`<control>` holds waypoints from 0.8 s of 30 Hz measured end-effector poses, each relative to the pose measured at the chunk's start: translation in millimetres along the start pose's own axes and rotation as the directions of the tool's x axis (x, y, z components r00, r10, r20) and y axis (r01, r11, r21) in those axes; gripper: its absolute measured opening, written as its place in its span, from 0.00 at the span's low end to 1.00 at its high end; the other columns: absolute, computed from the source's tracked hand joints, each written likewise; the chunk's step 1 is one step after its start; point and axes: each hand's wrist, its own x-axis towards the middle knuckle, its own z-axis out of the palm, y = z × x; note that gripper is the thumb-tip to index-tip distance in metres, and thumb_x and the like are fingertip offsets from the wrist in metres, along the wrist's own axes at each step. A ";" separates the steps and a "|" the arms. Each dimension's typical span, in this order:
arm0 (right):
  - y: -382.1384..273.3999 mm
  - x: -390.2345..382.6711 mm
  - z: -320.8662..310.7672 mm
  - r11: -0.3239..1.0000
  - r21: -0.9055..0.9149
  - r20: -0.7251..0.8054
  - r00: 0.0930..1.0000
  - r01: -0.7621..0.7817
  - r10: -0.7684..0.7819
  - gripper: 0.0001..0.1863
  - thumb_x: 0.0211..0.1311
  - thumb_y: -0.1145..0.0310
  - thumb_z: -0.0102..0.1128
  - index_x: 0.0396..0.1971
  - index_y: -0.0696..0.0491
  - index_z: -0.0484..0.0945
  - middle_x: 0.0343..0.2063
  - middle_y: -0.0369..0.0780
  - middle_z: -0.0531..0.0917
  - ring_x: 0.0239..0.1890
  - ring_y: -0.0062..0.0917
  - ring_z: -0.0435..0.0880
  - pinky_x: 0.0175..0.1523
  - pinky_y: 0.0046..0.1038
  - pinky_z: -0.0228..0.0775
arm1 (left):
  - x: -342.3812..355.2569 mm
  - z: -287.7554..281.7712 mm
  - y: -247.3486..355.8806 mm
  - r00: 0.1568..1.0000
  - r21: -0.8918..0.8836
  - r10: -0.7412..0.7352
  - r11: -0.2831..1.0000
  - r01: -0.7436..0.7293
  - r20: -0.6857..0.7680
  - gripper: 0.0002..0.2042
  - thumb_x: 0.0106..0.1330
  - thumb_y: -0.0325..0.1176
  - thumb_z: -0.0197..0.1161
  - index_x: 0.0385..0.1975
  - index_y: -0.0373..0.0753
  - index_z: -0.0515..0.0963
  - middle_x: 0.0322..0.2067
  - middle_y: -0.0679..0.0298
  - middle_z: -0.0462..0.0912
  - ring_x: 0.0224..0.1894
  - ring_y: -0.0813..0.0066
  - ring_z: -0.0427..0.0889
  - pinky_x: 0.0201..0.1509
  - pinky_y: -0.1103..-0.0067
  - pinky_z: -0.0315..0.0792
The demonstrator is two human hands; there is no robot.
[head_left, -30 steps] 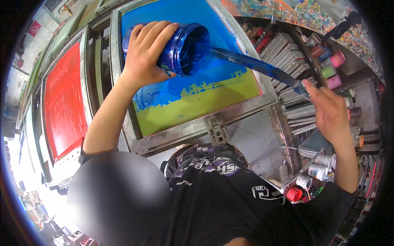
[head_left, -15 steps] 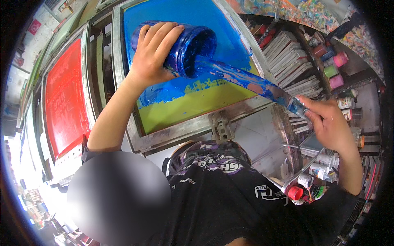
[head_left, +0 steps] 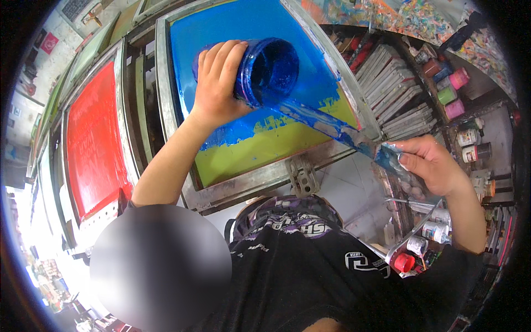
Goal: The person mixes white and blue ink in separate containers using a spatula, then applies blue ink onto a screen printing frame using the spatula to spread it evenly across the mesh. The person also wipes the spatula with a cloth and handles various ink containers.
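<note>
My left hand point(head_left: 221, 86) is wrapped round a jar point(head_left: 270, 66) smeared with blue ink, tilted on its side over a framed printing screen. The jar's mouth faces right and its inside is coated blue. In my right hand point(head_left: 428, 163) is a long flat stirring stick point(head_left: 326, 123), covered in blue ink, pinched at its near end. The stick's far end lies at the lower rim of the jar's mouth. Below, the screen's mesh point(head_left: 232, 163) is yellow-green toward me and coated with blue ink point(head_left: 207, 27) over the far part.
A second screen with red ink point(head_left: 97, 141) lies to the left. A metal hinge clamp point(head_left: 303, 177) sits on the near frame edge. At right are stacked frames point(head_left: 387, 83), several ink pots point(head_left: 458, 79) and a tray with containers point(head_left: 405, 262).
The jar has turned so more of its inside shows and has shifted slightly right. My right hand has moved left and a little down, bringing the stick with it.
</note>
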 end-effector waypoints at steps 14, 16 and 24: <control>-39.9 -11.3 14.2 0.019 -0.999 0.013 0.676 0.041 -0.737 0.28 0.42 0.81 0.51 0.50 0.49 0.75 0.24 0.40 0.70 0.23 0.36 0.72 0.27 0.35 0.64 | 18.9 -6.3 4.7 0.996 0.044 0.085 0.995 -0.087 0.038 0.42 0.33 0.41 0.75 0.53 0.34 0.65 0.49 0.51 0.72 0.50 0.51 0.71 0.53 0.63 0.64; -38.1 -9.7 15.8 -0.023 -1.000 0.028 0.688 0.017 -0.725 0.28 0.43 0.80 0.51 0.50 0.48 0.76 0.24 0.40 0.69 0.22 0.35 0.72 0.26 0.34 0.64 | 18.8 -5.7 3.6 0.995 0.048 0.085 0.995 -0.088 0.052 0.41 0.33 0.40 0.74 0.52 0.34 0.65 0.49 0.52 0.72 0.49 0.52 0.72 0.53 0.63 0.63; -30.9 -5.4 19.8 -0.023 -1.000 0.013 0.687 -0.005 -0.727 0.23 0.49 0.70 0.53 0.50 0.43 0.74 0.24 0.35 0.70 0.24 0.29 0.75 0.25 0.32 0.64 | 15.2 -3.1 6.2 0.986 0.077 0.091 0.992 -0.102 0.138 0.40 0.32 0.39 0.73 0.52 0.35 0.65 0.49 0.53 0.72 0.49 0.52 0.72 0.53 0.62 0.62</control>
